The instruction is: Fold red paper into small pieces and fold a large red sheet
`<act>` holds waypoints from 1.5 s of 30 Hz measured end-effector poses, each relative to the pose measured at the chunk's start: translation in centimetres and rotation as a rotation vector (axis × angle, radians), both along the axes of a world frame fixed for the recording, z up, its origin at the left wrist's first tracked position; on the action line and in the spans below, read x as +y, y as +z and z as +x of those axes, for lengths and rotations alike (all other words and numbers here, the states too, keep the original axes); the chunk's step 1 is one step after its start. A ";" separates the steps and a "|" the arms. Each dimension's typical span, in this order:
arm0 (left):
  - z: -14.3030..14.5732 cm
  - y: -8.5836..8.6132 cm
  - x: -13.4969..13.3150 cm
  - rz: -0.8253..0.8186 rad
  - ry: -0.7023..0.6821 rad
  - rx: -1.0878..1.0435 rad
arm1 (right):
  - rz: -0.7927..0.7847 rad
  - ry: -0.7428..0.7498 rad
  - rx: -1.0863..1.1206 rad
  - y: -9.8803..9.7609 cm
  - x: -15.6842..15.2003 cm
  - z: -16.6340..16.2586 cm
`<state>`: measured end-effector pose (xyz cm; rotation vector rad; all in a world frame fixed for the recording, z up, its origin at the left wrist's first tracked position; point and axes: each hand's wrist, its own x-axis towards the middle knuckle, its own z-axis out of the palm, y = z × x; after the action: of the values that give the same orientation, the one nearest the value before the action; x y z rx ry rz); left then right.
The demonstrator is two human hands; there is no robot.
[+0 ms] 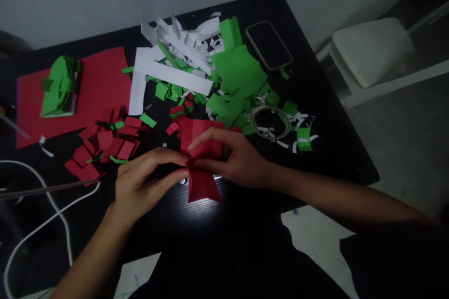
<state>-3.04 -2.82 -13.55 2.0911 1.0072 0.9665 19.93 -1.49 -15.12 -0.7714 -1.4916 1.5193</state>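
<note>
A folded piece of red paper (203, 188) is held between my two hands over the near part of the table. My left hand (142, 180) pinches its left edge between thumb and fingertips. From the other side, my right hand (242, 159) grips it with thumb and forefinger where the paper narrows. The lower part flares out toward me, and a creased red part (201, 131) spreads beyond my fingers. Beneath it, a small shiny thing (183, 181) shows only in part, beside a bright patch of light.
Red paper pieces (112, 142) lie left, before a red sheet (101, 79) bearing a green paper bundle (61, 86). White strips (175, 74) and green scraps (238, 74) cover the back. A tape ring (271, 108) and phone (269, 45) lie right; a white cable (52, 217) loops left.
</note>
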 end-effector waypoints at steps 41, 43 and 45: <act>-0.1 -0.4 0.2 0.007 -0.022 -0.025 | 0.045 -0.004 -0.043 0.3 -0.1 0.2; -0.1 -0.3 0.2 0.006 -0.018 -0.035 | 0.036 -0.001 -0.052 0.3 -0.1 0.2; -0.1 -0.2 0.3 -0.023 0.003 -0.034 | 0.040 0.002 -0.061 0.4 -0.2 0.2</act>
<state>-3.17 -2.56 -13.70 2.0479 0.9997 0.9846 20.15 -1.64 -14.73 -0.7996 -1.5638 1.4741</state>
